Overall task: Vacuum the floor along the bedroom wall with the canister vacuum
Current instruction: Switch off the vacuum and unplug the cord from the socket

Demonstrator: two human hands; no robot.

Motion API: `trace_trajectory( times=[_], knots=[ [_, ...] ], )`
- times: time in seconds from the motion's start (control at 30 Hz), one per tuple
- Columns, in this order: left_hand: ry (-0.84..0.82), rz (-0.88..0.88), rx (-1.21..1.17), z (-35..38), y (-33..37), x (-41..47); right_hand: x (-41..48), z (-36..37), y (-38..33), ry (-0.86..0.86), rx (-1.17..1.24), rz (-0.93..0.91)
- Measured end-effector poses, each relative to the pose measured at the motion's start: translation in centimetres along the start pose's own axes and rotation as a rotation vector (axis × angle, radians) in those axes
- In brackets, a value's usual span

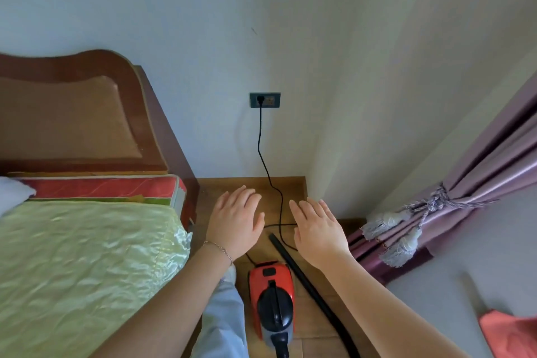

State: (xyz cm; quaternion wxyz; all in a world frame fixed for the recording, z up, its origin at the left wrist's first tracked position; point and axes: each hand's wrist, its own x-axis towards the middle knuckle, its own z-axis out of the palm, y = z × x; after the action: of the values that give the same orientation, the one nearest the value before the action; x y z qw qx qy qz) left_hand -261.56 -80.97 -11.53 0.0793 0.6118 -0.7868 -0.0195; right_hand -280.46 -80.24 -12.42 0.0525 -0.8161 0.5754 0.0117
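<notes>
A red and black canister vacuum [272, 304] stands on the wooden floor [293, 192] below my hands. Its black wand [302, 276] lies on the floor to its right, the tip pointing toward the wall. The black power cord [263, 151] runs from the vacuum up to a wall socket [264, 100], where it is plugged in. My left hand [236, 221] and my right hand [318, 229] hover palm-down above the floor, fingers spread, holding nothing. The cord passes between them.
A bed with a green cover [84, 259] and a wooden headboard [78, 116] fills the left. A tied-back purple curtain with tassels [453, 206] hangs at the right. A white wall corner [308, 183] juts out by the floor strip. My trouser leg [223, 320] is beside the vacuum.
</notes>
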Motion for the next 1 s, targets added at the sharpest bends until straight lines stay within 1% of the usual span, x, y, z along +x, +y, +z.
trace_trajectory(
  times=[0.13, 0.23, 0.3, 0.47, 0.67, 0.87, 0.93, 1.0],
  knots=[
    [-0.041, 0.046, 0.000, 0.7, -3.1, 5.5, 6.0, -0.1, -0.4, -0.023, 0.010, 0.048],
    [-0.064, 0.070, -0.002, 0.6, -6.4, 10.3, 11.4, -0.5, -1.0, -0.074, 0.019, 0.083],
    [-0.110, 0.086, -0.014, 0.4, -8.7, 13.6, 15.2, -1.0, -1.4, -0.099, 0.029, 0.095],
    [-0.185, 0.105, -0.025, 1.0, -14.5, 21.3, 24.0, -2.0, -1.8, -0.085, 0.077, 0.162],
    [-0.245, 0.118, -0.069, 3.3, -17.8, 28.1, 32.1, -0.4, -0.7, -0.145, 0.146, 0.260],
    [-0.318, 0.012, -0.249, 7.5, -18.5, 31.9, 37.6, 2.0, 0.6, -0.205, 0.260, 0.339],
    [-0.330, -0.024, -0.330, 9.1, -18.6, 33.1, 39.3, 3.2, 1.0, -0.231, 0.378, 0.383],
    [-0.335, -0.114, -0.482, 10.6, -18.8, 34.6, 41.1, 4.5, 1.4, -0.215, 0.579, 0.483]
  ],
)
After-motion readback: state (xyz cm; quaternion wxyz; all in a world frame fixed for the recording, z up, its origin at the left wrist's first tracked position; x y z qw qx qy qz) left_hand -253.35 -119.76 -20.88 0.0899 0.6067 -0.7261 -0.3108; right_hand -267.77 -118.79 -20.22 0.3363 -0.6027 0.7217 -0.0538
